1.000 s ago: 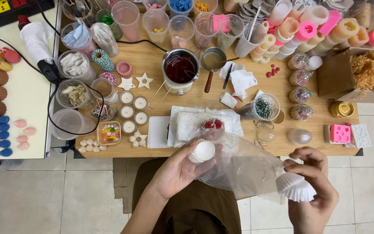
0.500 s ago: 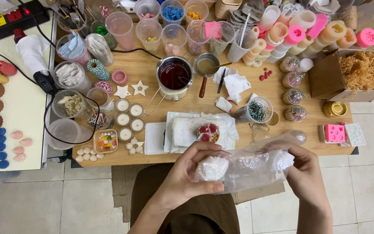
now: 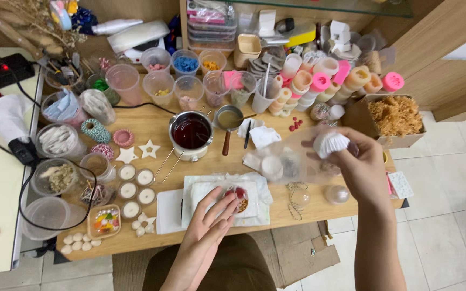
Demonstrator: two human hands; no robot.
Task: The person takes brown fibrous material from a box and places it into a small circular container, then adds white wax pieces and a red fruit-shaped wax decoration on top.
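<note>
Left hand: the left hand (image 3: 207, 223) comes up from the lower middle of the frame, its fingers (image 3: 218, 207) loosely spread and laid flat on the white cloth (image 3: 203, 189); they pinch nothing.
Red-topped piece: a small round red-topped piece (image 3: 238, 197) sits on the cloth just beside the left fingertips, at the lower middle; whether they touch it cannot be told.
Surface edge: at the lower left of the wooden surface (image 3: 152, 125) lie pale pebbles (image 3: 76, 242), a small dish of coloured bits (image 3: 104, 221) and a cluster of white tealights (image 3: 136, 185).
Right hand: the right hand (image 3: 355, 167) is raised at the right of centre, fingers curled and pressed around a clear plastic bag (image 3: 289, 159).
White paper cups: a stack of white fluted paper cups (image 3: 330, 143) sits at the top of that grip, inside the bag, above the surface.
Middle: a metal pot of dark red liquid (image 3: 191, 132) stands at centre, a small ladle-like pan (image 3: 228, 120) just beside it, two white stars (image 3: 138, 152) to its left.
Far: clear cups of coloured bits (image 3: 185, 64) line the upper middle; pink and orange cylinder moulds (image 3: 330, 81) and a cardboard box of tan shredding (image 3: 395, 116) sit at the upper right.
</note>
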